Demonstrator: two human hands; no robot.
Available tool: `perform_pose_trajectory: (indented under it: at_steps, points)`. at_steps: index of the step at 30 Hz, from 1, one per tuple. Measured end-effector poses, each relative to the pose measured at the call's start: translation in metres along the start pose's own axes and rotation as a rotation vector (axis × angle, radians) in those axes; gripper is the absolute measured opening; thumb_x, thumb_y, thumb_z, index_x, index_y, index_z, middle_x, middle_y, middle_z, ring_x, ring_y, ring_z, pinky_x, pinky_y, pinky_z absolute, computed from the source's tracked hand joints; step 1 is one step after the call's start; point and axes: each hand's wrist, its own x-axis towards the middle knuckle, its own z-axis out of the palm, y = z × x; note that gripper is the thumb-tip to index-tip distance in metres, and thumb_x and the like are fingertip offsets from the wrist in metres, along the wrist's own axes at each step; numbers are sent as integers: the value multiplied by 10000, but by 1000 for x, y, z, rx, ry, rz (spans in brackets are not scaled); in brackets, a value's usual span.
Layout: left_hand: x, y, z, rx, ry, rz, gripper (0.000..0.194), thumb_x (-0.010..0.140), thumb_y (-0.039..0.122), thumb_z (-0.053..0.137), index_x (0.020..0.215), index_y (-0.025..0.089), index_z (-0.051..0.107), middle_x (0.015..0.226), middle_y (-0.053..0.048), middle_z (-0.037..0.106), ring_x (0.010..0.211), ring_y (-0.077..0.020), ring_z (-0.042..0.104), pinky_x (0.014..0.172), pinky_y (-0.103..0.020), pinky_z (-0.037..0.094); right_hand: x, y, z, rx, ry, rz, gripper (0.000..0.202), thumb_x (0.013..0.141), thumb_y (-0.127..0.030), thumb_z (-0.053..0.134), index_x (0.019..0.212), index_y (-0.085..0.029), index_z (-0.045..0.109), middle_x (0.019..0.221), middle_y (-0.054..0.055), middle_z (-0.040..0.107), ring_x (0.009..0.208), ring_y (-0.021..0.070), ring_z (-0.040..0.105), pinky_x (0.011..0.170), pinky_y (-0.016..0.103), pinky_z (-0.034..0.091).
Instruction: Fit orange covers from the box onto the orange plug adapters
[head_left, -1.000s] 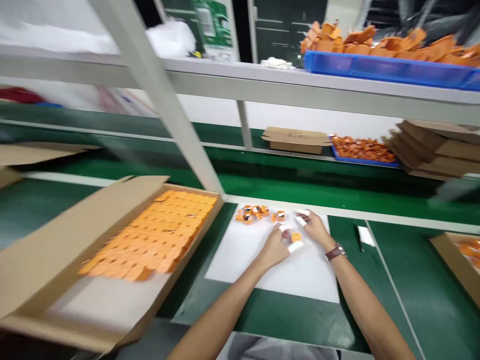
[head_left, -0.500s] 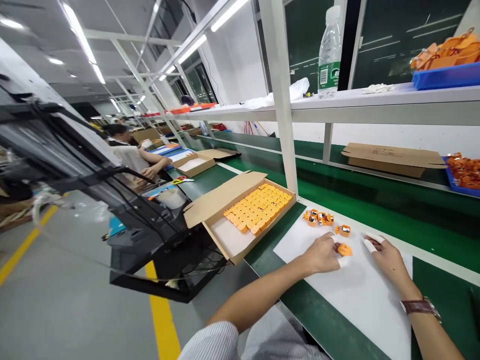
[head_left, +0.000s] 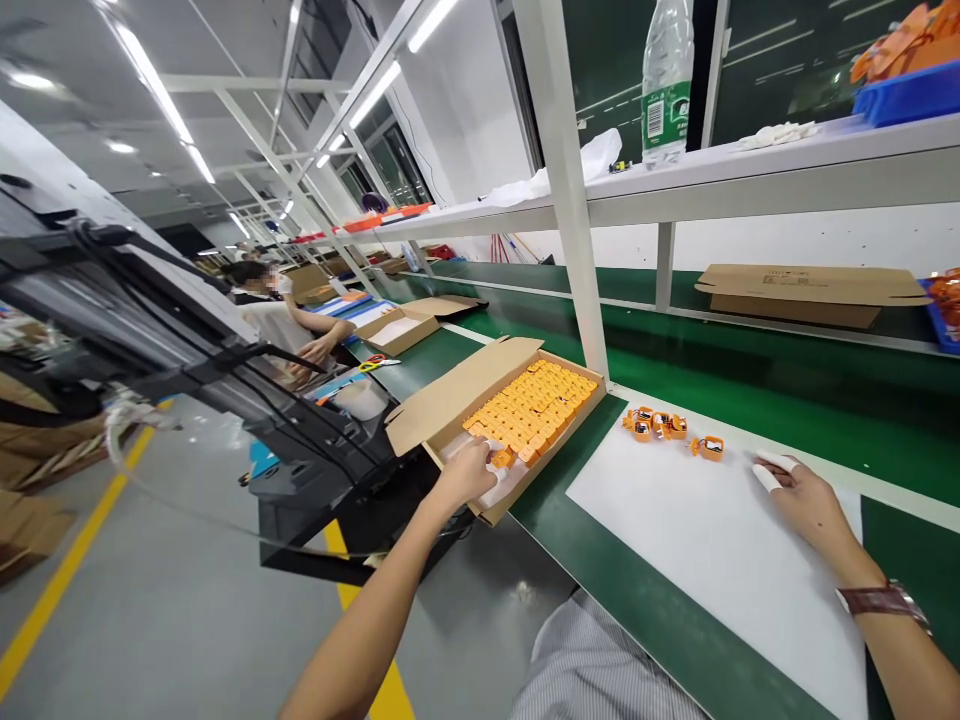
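Observation:
My left hand [head_left: 471,474] is over the near end of an open cardboard box [head_left: 517,497], pinching a small orange plastic part [head_left: 502,458] at the edge of the rows. Tightly packed orange parts [head_left: 536,405] fill most of the box. My right hand [head_left: 802,498] rests on a white sheet [head_left: 697,540] with nothing seen in it, its fingers loosely bent and apart. White finger covers show on both hands. Beyond the right hand's fingertips lies a single orange part with wires [head_left: 707,447], and a small cluster of similar parts [head_left: 654,424] sits farther left.
A white post [head_left: 574,220] rises behind the box. The shelf above carries a plastic bottle [head_left: 667,90] and a blue tray [head_left: 911,95]. A flat cardboard box [head_left: 810,290] lies beyond the green bench. A dark machine frame [head_left: 300,430] stands left; another person [head_left: 277,325] sits farther along.
My left hand has moved left from the white sheet to the box, carrying the orange part. The right hand stays over the sheet. The view has shifted slightly.

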Motion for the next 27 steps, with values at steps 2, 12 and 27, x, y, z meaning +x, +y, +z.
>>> perform_pose_trajectory:
  at_steps: [2,12,27]
  points:
    - [1,-1,13,27,-17,30,163,715,174,669,871,153,711,930,-97,692,898,-269,672,778,-310,496,0,1,0,1,6,-7,409,813,-333,586,1191,-206,678,1229,103,725,1104,282,706,994,397,548]
    - [12,-11,33,32,-16,51,148,787,200,685,915,128,669,978,-102,642,871,-259,668,784,-312,500,2,9,3,-22,5,-31,391,842,-370,591,1196,-223,667,1239,131,707,1058,284,716,962,389,555]
    - [26,153,42,-451,-52,482,265,948,295,494,1093,181,684,882,-63,698,761,-203,652,700,-311,526,-4,-2,7,11,-5,-234,342,914,-313,518,1170,-157,682,1159,124,660,957,229,688,894,370,559]
